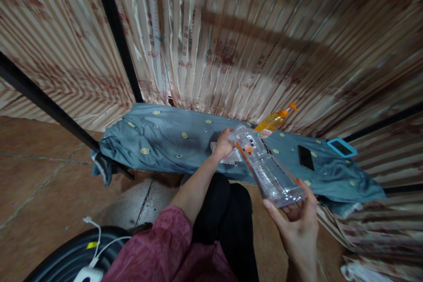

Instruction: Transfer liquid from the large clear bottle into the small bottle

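Two hands on one clear plastic bottle (pixel 266 168): the right hand (pixel 297 218) cups its base from below, fingers wrapped under it, and the left hand (pixel 224 142) is closed around the cap end, forearm stretched forward. Bottle is held tilted in the air, neck pointing away toward the blue cloth (pixel 165 141), body looks empty or nearly so, orange label strip along the side. Looks like the cap-twist step, left hand working the top while the right steadies; cap itself is hidden under the fingers, so on or off cannot be told. Next move, by judgement, needs a firm hold at the base and a turn at the neck without crushing the thin wall. Beneath the left hand, a white crumpled wrapper (pixel 231 155) lies on the cloth. Behind, an orange drink bottle (pixel 275 120) lies against the striped curtain (pixel 231 31). Further right on the cloth, a black phone (pixel 306 157) and a blue-framed device (pixel 342 147), well apart from the hands.
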The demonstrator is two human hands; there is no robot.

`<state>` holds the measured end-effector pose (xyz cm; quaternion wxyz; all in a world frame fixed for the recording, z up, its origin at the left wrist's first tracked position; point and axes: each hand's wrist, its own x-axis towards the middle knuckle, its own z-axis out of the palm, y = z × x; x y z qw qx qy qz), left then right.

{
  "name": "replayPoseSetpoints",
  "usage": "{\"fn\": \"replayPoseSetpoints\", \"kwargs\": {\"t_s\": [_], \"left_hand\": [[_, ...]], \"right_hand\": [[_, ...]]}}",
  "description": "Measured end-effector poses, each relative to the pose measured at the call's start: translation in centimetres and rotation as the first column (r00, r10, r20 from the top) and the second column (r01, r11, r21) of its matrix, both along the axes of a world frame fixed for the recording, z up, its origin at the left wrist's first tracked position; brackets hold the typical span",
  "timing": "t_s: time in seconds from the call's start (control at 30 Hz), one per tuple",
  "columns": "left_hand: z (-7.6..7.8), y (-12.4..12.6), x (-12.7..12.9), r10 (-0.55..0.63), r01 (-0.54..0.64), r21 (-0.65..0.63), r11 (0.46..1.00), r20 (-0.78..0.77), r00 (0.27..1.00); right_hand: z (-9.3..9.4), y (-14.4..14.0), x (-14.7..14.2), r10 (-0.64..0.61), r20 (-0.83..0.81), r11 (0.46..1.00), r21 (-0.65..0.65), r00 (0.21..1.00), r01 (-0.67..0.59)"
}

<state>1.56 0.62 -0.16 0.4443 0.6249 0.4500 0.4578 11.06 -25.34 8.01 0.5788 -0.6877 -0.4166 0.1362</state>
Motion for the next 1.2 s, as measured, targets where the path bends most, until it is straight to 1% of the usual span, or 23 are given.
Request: {"fn": "replayPoseSetpoints", "kwargs": {"t_s": [0.17,0.33,0.5,0.67,0.87,1.2], "left_hand": [[-0.08,0.10,0.09,-0.001,0.001,-0.014,1.000,0.012,1.000],[-0.03,-0.01,-0.01,-0.003,0.003,0.010,1.000,-0.009,1.000],[0.02,-0.09,-0.04,0.000,0.000,0.004,1.000,-0.022,1.000],[-0.04,-0.01,-0.07,-0.001,0.002,0.035,0.999,-0.020,1.000],[0.01,-0.03,-0.06,-0.002,0.002,-0.001,1.000,0.009,1.000],[0.38,-0.14,-0.15,-0.004,0.004,-0.028,1.000,-0.001,1.000]], "right_hand": [[0.08,0.05,-0.04,0.002,0.018,1.000,0.016,1.000,-0.003],[0.15,0.01,-0.06,0.006,0.020,1.000,0.009,1.000,-0.006],[0.11,-0.04,-0.03,-0.003,0.010,1.000,0.000,1.000,0.003],[0.04,-0.03,-0.14,-0.014,0.021,1.000,-0.001,1.000,0.014],[0.08,0.06,-0.16,-0.011,0.016,1.000,0.008,1.000,0.011],[0.16,0.02,-0.20,-0.007,-0.008,1.000,-0.006,1.000,0.007]]}}
